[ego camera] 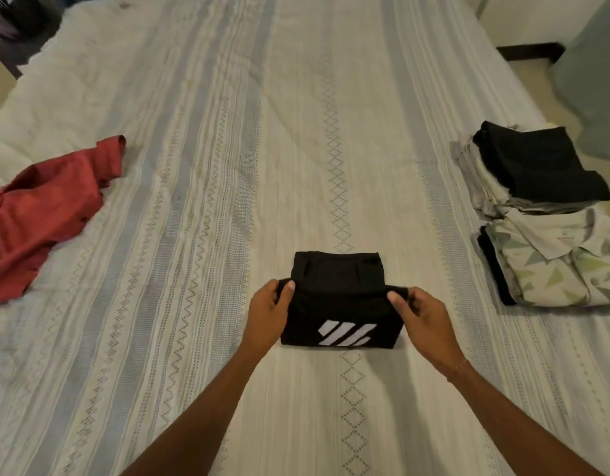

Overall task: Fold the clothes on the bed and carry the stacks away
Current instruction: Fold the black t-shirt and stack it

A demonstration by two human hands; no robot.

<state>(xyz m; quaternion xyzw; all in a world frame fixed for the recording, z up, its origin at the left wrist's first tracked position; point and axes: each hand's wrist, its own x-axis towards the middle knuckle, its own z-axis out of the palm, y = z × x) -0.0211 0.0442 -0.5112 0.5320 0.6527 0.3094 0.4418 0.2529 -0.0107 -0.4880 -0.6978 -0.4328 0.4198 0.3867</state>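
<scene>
A folded black garment (338, 304) with white slanted stripes is lying near the front middle of the bed (228, 132), which is wearing a pale striped cover. The left hand (267, 312) is pinching the garment's left edge and the right hand (418, 316) is pinching its right edge, thumbs on top. A crumpled red shirt (42, 214) is lying unfolded at the bed's left side. At the right edge, two stacks are sitting side by side: a far stack (533, 173) topped with black cloth and a near stack (554, 262) topped with a patterned shirt.
</scene>
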